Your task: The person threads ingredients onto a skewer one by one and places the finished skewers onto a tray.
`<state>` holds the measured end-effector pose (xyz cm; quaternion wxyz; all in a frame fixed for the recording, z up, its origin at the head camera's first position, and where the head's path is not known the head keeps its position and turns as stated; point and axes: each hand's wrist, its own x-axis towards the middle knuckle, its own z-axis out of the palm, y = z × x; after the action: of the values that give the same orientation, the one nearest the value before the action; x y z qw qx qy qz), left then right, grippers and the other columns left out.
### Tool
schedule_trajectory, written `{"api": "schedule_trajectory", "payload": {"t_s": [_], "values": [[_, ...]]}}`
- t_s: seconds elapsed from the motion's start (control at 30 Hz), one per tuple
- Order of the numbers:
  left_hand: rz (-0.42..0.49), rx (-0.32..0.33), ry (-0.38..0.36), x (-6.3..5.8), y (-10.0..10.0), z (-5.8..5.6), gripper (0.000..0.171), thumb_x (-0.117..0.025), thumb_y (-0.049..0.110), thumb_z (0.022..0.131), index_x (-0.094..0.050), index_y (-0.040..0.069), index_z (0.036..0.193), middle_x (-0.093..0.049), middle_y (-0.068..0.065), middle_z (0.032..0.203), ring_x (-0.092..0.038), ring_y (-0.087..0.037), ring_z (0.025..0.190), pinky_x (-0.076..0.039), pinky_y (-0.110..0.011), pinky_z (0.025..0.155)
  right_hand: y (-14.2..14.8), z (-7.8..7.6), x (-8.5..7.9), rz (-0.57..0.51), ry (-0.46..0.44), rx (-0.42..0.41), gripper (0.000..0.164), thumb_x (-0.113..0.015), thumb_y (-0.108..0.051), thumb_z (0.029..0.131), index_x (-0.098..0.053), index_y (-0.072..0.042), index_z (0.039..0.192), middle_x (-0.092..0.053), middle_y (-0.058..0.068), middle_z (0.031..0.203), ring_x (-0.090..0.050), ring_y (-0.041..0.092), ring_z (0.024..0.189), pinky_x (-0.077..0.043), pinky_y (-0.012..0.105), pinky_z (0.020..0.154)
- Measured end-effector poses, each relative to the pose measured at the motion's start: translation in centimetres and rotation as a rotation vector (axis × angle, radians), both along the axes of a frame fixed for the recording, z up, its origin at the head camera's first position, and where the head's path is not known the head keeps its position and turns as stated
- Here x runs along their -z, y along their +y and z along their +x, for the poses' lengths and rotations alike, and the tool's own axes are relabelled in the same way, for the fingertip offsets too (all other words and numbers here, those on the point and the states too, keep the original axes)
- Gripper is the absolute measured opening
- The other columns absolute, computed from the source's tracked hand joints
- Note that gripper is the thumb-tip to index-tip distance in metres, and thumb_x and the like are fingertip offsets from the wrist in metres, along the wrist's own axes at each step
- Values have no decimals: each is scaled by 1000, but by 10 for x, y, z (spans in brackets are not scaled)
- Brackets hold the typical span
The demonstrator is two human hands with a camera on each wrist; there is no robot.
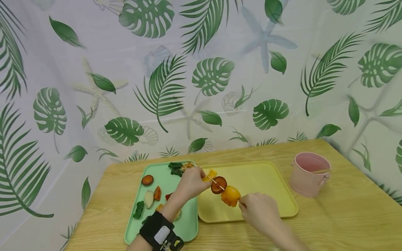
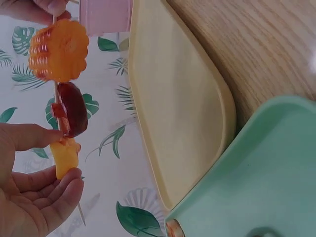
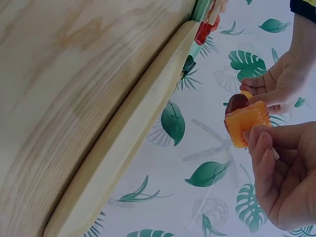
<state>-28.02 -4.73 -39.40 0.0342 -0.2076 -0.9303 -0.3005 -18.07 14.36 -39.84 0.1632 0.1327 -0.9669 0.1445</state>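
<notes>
A wooden skewer [image 2: 81, 214] runs between my two hands above the yellow tray [image 1: 260, 177]. Threaded on it are a chunk of toy corn [image 1: 230, 196], a round brown slice [image 1: 218, 184] resembling mushroom, and a yellow piece [image 2: 65, 155] whose kind is unclear. My left hand [image 1: 192, 183] pinches the yellow piece between thumb and fingers, and the skewer's thin tip sticks out past it in the left wrist view. With the right hand [image 1: 260, 209] I grip the skewer's other end, right beside the corn.
On the left, a green tray [image 1: 130, 226] carries several toy foods, among them an orange-brown disc [image 1: 147, 180], a pale piece [image 1: 149, 199] and dark green leaves [image 1: 138, 210]. A pink bucket [image 1: 306, 184] with a stick inside stands at the right. Leaf-printed cloth [image 1: 238, 115] hangs behind the table.
</notes>
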Motion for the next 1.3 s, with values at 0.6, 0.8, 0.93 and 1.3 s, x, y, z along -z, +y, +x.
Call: {"api": "schedule_trajectory", "payload": {"t_s": [0.6, 0.8, 0.93, 1.3], "values": [[-14, -3, -30, 2, 8, 2, 47, -71, 16, 78, -30, 15, 55, -18, 5, 54, -19, -10, 43, -17, -23, 44, 9, 2, 7, -156, -215, -32, 26, -66, -9, 81, -56, -18, 59, -39, -10, 50, -36, 7, 47, -28, 25, 43], [-30, 6, -20, 4, 13, 2, 26, -74, 25, 79, -60, 4, 75, -52, -1, 69, -43, -12, 56, -38, -26, 54, 24, 5, 16, -350, -182, -79, 24, -61, -2, 84, -61, -13, 63, -46, -13, 48, -44, -1, 39, -38, 19, 43], [-47, 50, -61, 4, 12, 1, 39, -72, 31, 81, -46, 11, 59, -29, 6, 54, -24, -9, 46, -25, -24, 49, 41, 10, 22, -465, -248, 14, 12, -61, -1, 84, -70, -5, 78, -51, -7, 51, -50, 5, 38, -42, 20, 40], [-132, -28, -109, 28, -33, 7, 56, -69, 17, 83, -21, 18, 54, -9, 6, 56, -9, -8, 48, -14, -23, 48, 101, -4, 45, -440, -319, 257, 18, -52, -3, 88, -66, 6, 85, -55, -2, 54, -50, 11, 44, -38, 24, 42]]}}
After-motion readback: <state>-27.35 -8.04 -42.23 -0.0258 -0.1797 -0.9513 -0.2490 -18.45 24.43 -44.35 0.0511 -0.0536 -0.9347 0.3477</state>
